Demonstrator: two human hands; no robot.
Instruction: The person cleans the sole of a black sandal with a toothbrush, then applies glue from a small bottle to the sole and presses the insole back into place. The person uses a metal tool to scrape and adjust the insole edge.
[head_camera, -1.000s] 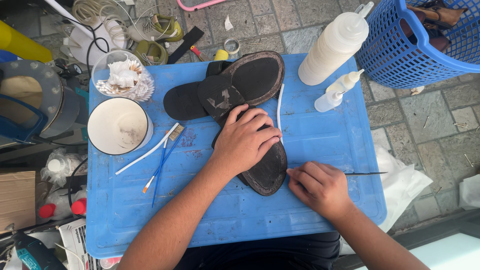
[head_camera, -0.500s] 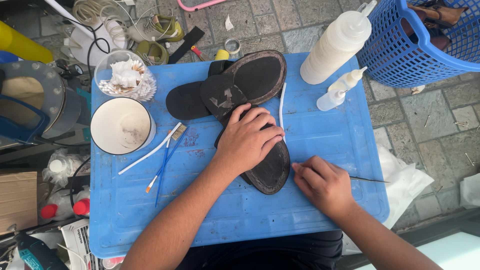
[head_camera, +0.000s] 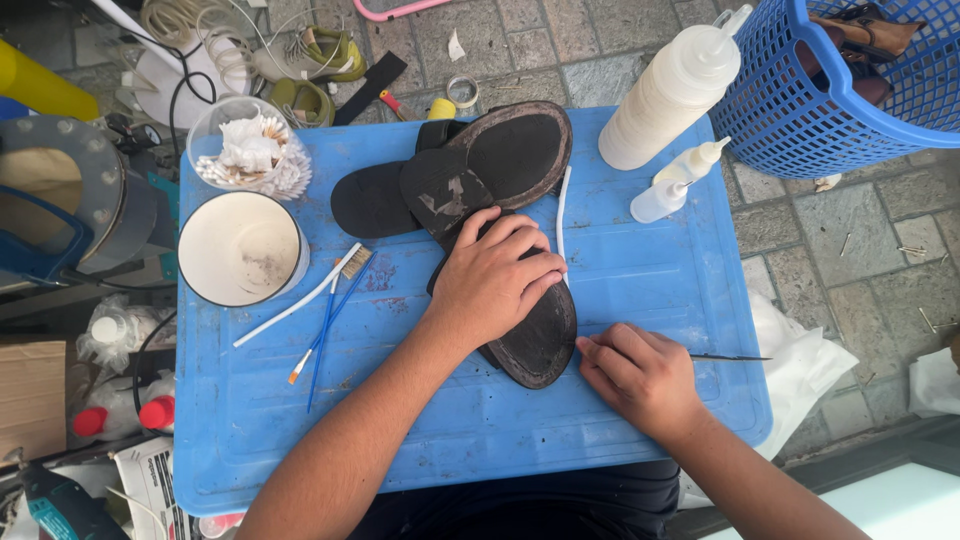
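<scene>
both forearms come up from the near edge of the blue plastic lid (head_camera: 640, 290) that carries the things; the elbows and body are cut off at the bottom of the view. the right hand (head_camera: 640, 378) rests on the lid near its near right corner, knuckles up, its fingers clenched around a thin dark pointed tool (head_camera: 728, 357) whose tip sticks out toward the right edge. how the tool sits inside the fist is hidden. the hand lies just beside the near end of a dark shoe sole (head_camera: 535, 335), which lies in the middle of the lid. the left hand (head_camera: 495, 280) lies palm down on that sole, fingers spread and flat, pressing rather than gripping, and it covers the sole's middle part. beyond it a second dark sole (head_camera: 515, 150) and a black strap piece (head_camera: 375, 200) overlap near the far edge; where each one ends under the other is hard to make out. a thin white strip (head_camera: 562, 215) lies right of the hand. toward the left edge lie a small brush (head_camera: 300, 302) and thin blue sticks (head_camera: 325, 330), then a white bowl (head_camera: 240, 248). at the far right corner stand a big white squeeze bottle (head_camera: 665, 95) and a small one (head_camera: 675, 185).
</scene>
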